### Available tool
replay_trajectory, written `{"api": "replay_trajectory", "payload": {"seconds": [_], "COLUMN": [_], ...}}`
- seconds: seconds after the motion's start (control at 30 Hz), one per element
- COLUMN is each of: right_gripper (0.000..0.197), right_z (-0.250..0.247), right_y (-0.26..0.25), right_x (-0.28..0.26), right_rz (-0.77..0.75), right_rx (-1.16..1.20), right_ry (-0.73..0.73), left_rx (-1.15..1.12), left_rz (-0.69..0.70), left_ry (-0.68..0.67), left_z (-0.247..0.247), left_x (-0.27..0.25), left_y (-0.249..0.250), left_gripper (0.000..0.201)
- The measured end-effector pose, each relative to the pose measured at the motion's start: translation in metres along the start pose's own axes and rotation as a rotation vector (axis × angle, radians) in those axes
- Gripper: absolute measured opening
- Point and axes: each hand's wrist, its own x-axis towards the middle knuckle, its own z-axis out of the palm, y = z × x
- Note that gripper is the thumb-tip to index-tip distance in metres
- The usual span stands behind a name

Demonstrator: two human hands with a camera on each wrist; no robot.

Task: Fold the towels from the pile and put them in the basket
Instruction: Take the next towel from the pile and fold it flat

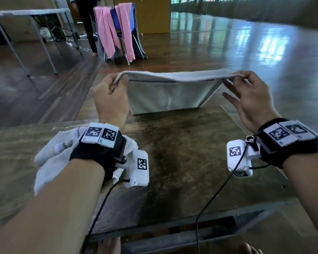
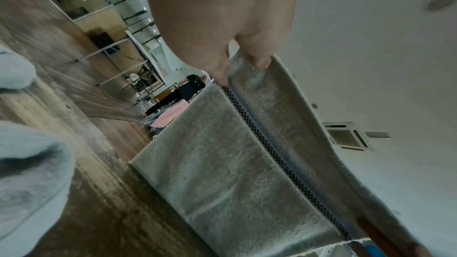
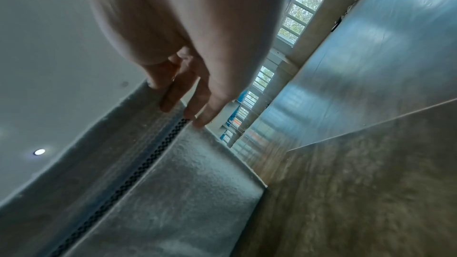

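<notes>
A grey towel with a dark checked stripe hangs stretched in the air above the far edge of the table, doubled over at its top. My left hand grips its left top corner, fingers curled round the fold. My right hand pinches the right top corner with thumb and forefinger, the other fingers spread. The left wrist view shows the towel and my fingertips on its stripe. In the right wrist view the towel hangs below my fingers. A pile of white towels lies under my left forearm. No basket is in view.
The worn wooden table has its far edge just under the hanging towel. Beyond it, a blue chair draped with pink towels stands on the shiny floor. A person stands by folding tables at the back left.
</notes>
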Motion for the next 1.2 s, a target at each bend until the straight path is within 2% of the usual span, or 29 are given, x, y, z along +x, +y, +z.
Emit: {"api": "replay_trajectory", "payload": {"seconds": [0.03,0.1,0.17,0.2,0.27,0.43,0.47,0.53,0.63,0.7,0.77,0.83,0.93,1.0,1.07,1.13,1.2], "right_gripper": [0.021,0.022,0.022,0.022,0.024,0.025,0.021,0.018,0.028,0.02,0.01,0.01,0.011,0.013,0.016,0.016,0.016], "right_z": [-0.002,-0.009,-0.016,-0.018,-0.021,-0.044,-0.049,-0.06,-0.077,-0.087,-0.094,-0.101,-0.109,-0.111,-0.111,-0.11,-0.107], "right_y": [0.005,0.017,0.029,0.033,0.036,0.025,0.022,0.015,0.007,0.007,0.003,-0.005,-0.017,-0.022,-0.021,-0.016,-0.01], "right_x": [0.0,0.001,0.001,0.002,0.001,-0.014,-0.019,-0.03,-0.053,-0.076,-0.098,-0.115,-0.129,-0.134,-0.138,-0.139,-0.136], "right_rz": [0.028,0.148,0.233,0.232,0.167,-0.156,-0.217,-0.283,-0.218,-0.186,-0.173,-0.125,-0.035,0.123,0.292,0.339,0.274], "right_rx": [-0.052,-0.187,-0.261,-0.268,-0.25,-0.199,-0.214,-0.304,-0.566,-0.757,-0.853,-0.867,-0.875,-0.816,-0.758,-0.763,-0.808], "right_ry": [-0.01,-0.042,-0.05,-0.036,0.008,0.203,0.23,0.254,0.112,-0.064,-0.214,-0.311,-0.396,-0.49,-0.589,-0.594,-0.473], "left_rx": [0.071,0.267,0.387,0.432,0.511,0.398,0.407,0.488,0.641,0.594,0.552,0.577,0.638,0.624,0.525,0.434,0.385], "left_rz": [0.024,-0.079,-0.275,-0.309,-0.219,0.105,0.148,0.174,0.12,0.034,-0.005,-0.01,-0.107,-0.24,-0.436,-0.541,-0.523], "left_ry": [-0.005,-0.099,-0.318,-0.411,-0.472,-0.226,-0.232,-0.378,-0.631,-0.724,-0.78,-0.831,-0.974,-1.088,-1.156,-1.151,-1.071], "left_z": [-0.002,-0.007,-0.011,-0.012,-0.013,-0.016,-0.018,-0.024,-0.039,-0.05,-0.061,-0.071,-0.084,-0.091,-0.098,-0.102,-0.1], "left_x": [0.0,-0.001,-0.008,-0.014,-0.023,-0.027,-0.028,-0.034,-0.053,-0.064,-0.07,-0.074,-0.078,-0.08,-0.081,-0.082,-0.084], "left_y": [-0.004,-0.017,-0.03,-0.034,-0.036,-0.012,-0.009,-0.009,-0.019,-0.021,-0.016,-0.009,0.001,0.007,0.01,0.01,0.006], "left_gripper": [0.013,0.021,0.028,0.029,0.028,0.01,0.012,0.02,0.029,0.022,0.017,0.032,0.035,0.036,0.033,0.033,0.035]}}
